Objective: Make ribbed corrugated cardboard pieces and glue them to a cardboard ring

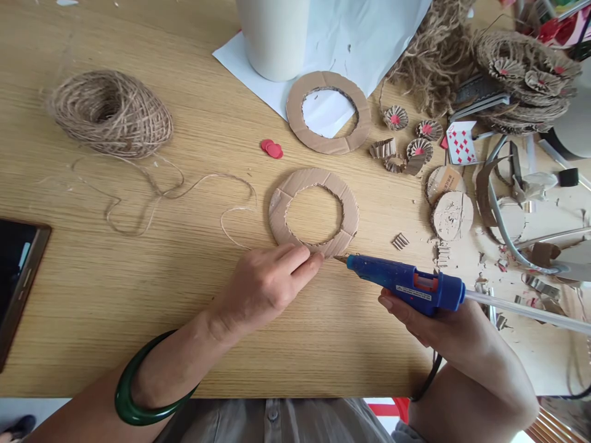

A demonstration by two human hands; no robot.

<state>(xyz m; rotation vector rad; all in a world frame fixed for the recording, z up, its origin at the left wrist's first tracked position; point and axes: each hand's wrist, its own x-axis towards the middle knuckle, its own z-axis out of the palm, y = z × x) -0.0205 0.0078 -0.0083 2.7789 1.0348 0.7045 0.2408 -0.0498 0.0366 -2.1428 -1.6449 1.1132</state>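
Note:
A flat cardboard ring (349, 203) lies on the table in front of me. My left hand (268, 283) pinches its near edge, with the fingertips bent together. A thin strand of twine (224, 224) runs to these fingers; its end is hidden under them. My right hand (438, 332) is wrapped round the handle of a blue hot glue gun (392, 277). The gun's nozzle points left and meets the ring's near edge, just right of my left fingertips. A clear glue stick (521, 311) sticks out of the gun's back.
A twine ball (138, 117) and a phone (18, 277) are on the left. Farther back are a second cardboard ring (295, 111), red paper discs (271, 149) and a white cylinder (277, 43). Corrugated rosettes (419, 149), cardboard discs (452, 215), a playing card (460, 144) and scraps crowd the right.

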